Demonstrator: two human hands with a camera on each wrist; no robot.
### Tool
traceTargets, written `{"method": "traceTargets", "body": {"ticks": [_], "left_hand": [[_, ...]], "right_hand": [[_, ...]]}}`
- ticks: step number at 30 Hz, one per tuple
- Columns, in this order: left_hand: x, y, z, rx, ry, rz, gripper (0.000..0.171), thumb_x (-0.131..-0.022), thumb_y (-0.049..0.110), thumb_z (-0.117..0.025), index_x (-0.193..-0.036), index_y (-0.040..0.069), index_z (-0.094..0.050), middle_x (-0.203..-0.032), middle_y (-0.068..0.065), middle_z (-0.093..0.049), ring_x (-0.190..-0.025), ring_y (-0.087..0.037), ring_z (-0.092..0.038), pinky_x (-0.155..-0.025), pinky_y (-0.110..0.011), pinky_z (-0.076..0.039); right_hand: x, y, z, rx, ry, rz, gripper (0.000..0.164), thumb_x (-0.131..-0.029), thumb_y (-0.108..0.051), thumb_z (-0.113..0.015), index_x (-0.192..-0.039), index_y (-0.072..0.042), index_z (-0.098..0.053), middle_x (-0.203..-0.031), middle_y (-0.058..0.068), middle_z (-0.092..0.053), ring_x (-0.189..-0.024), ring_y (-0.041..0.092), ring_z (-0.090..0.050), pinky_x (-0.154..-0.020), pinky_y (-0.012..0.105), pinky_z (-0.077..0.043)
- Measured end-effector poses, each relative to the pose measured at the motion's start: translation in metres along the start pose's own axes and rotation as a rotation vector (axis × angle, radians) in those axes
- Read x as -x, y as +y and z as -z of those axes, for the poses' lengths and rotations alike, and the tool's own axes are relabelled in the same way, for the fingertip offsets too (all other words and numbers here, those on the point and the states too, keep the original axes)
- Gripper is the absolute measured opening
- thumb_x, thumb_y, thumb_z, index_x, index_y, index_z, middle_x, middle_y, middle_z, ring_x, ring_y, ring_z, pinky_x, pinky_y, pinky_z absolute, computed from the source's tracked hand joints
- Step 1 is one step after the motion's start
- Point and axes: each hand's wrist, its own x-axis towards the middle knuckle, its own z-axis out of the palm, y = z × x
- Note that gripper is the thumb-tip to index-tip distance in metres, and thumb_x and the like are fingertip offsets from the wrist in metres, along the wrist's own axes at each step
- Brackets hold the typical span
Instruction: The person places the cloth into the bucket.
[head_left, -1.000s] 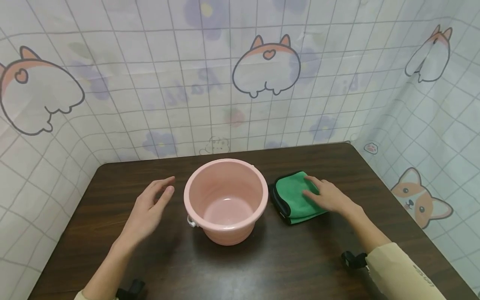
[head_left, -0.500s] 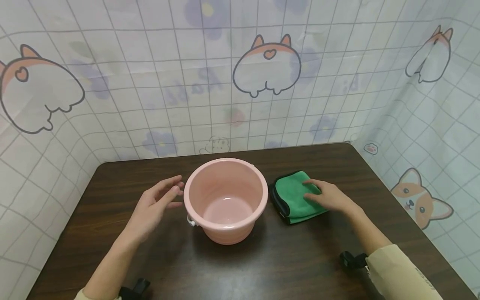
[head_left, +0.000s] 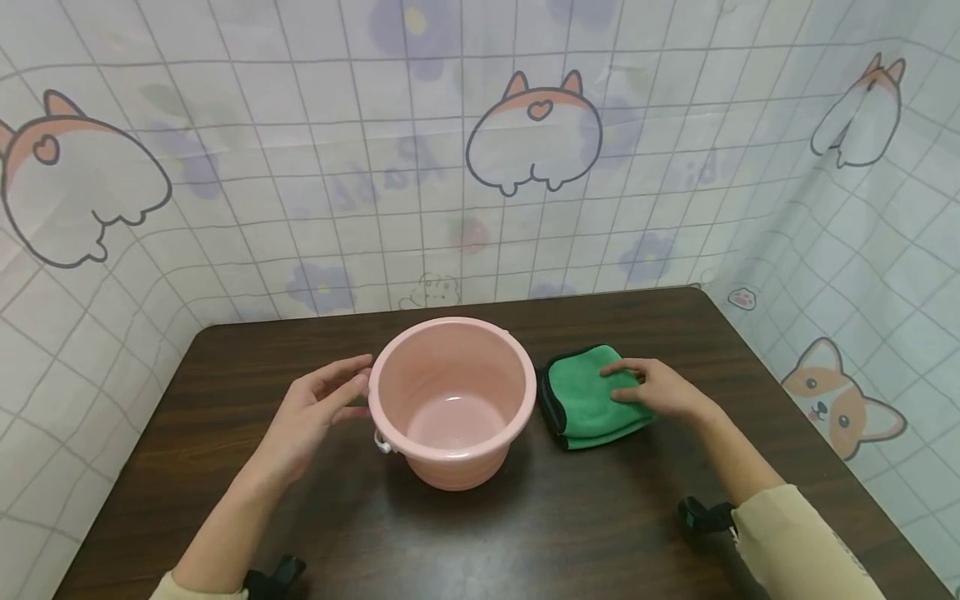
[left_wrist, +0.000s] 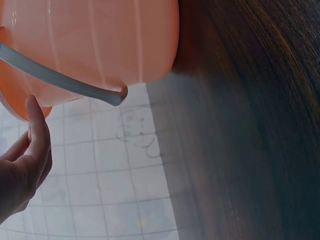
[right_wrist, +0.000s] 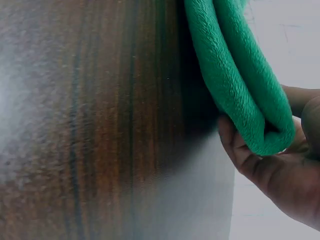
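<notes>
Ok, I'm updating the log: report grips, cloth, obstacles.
Right grip holding folded green cloth. Left grip beside pink bucket, contact unclear. Bucket beside cloth; no obstacle seen.

Pink bucket point(head_left: 450, 375) upright, open-topped; green cloth point(head_left: 588, 402) blk-edged, folded, just R of bucket.

On the wall point(head_left: 300, 108) you can see faint purple lettering point(head_left: 392, 177), seemingly reversed, perhaps with an "R" and an "a"; the fainter letters point(head_left: 706, 169) farther right you can't read surely. Your right sleeve's point(head_left: 791, 533) dark print point(head_left: 849, 552) is illegible.
</notes>
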Motion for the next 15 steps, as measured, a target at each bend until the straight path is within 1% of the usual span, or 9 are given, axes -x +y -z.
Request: {"method": "traceTargets", "body": {"ticks": [5,10,13,15], "left_hand": [[-0.002,-0.002,0.0,0.029,-0.022,0.041,0.049,-0.103,0.015,-0.065,-0.144,-0.008,-0.051,-0.135,-0.025,-0.056,-0.111,-0.02,-0.064,-0.09,-0.038,-0.058],[-0.002,-0.003,-0.001,0.058,-0.031,0.066,0.053,-0.1,0.01,-0.067,-0.147,-0.008,-0.048,-0.127,-0.021,-0.054,-0.104,-0.017,-0.064,-0.086,-0.034,-0.059],[-0.002,0.0,-0.001,0.078,-0.035,0.081,0.055,-0.1,0.008,-0.067,-0.148,-0.008,-0.045,-0.127,-0.02,-0.052,-0.101,-0.015,-0.063,-0.085,-0.031,-0.059],[-0.002,0.001,-0.001,0.092,-0.039,0.091,0.056,-0.099,0.007,-0.067,-0.149,-0.008,-0.045,-0.127,-0.02,-0.051,-0.102,-0.015,-0.063,-0.085,-0.031,-0.059]], "right_hand": [[-0.001,-0.005,0.001,-0.016,-0.03,0.022,0.046,-0.099,-0.018,-0.069,-0.142,-0.003,-0.06,-0.153,0.033,-0.039,-0.142,0.053,-0.032,-0.105,0.062,-0.042],[-0.001,-0.012,0.003,-0.06,-0.022,0.032,0.05,-0.097,-0.013,-0.07,-0.145,-0.004,-0.057,-0.157,0.03,-0.036,-0.146,0.049,-0.028,-0.108,0.062,-0.039],[-0.001,-0.017,0.004,-0.069,-0.009,0.042,0.051,-0.097,-0.012,-0.071,-0.145,-0.006,-0.057,-0.158,0.028,-0.035,-0.147,0.047,-0.026,-0.109,0.063,-0.037],[-0.001,-0.02,0.005,-0.071,-0.004,0.053,0.051,-0.097,-0.013,-0.071,-0.146,-0.007,-0.057,-0.158,0.027,-0.035,-0.147,0.047,-0.027,-0.108,0.062,-0.039]]}}
